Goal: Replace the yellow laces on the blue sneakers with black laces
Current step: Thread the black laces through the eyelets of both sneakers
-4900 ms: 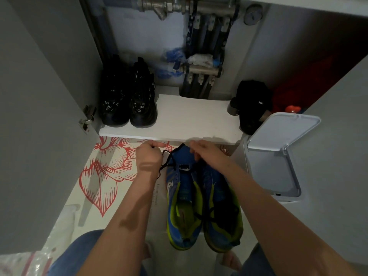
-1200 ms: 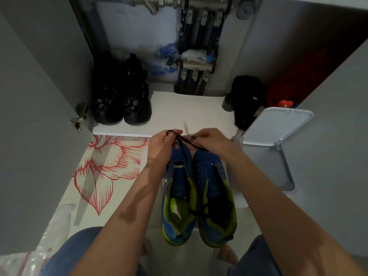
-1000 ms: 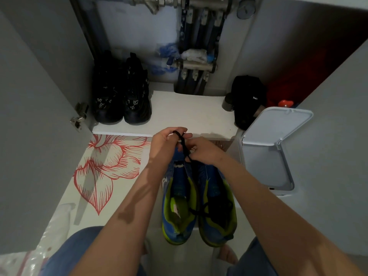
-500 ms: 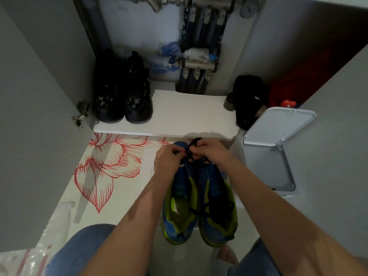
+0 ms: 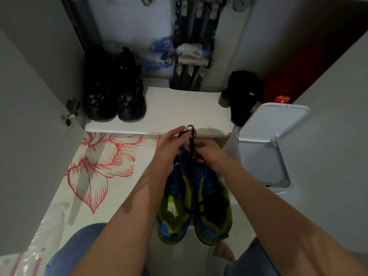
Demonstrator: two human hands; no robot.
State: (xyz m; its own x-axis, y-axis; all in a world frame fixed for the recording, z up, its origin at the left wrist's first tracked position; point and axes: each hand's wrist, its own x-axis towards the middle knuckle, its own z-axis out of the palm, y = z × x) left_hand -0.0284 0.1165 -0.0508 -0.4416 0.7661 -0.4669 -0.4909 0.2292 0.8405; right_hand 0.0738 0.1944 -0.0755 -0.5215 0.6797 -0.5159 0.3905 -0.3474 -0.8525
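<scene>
1. Left hand (image 5: 169,150) and right hand (image 5: 211,154) both pinch the black lace (image 5: 191,140) over the toes.
2. Two blue sneakers (image 5: 194,196) side by side on the floor; two black shoes (image 5: 115,90) on the shelf (image 5: 179,108).

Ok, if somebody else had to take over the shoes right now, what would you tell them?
Left hand: pinching a loop of the thin black lace, raised above the toes.
Right hand: gripping the same lace lower down.
The blue sneakers with yellow-green lining sit side by side on the floor, toes toward the white shelf.
Done: no yellow laces visible; black lace on the sneakers.
Left: finish this lace; how far the lacing has got is hidden.
</scene>
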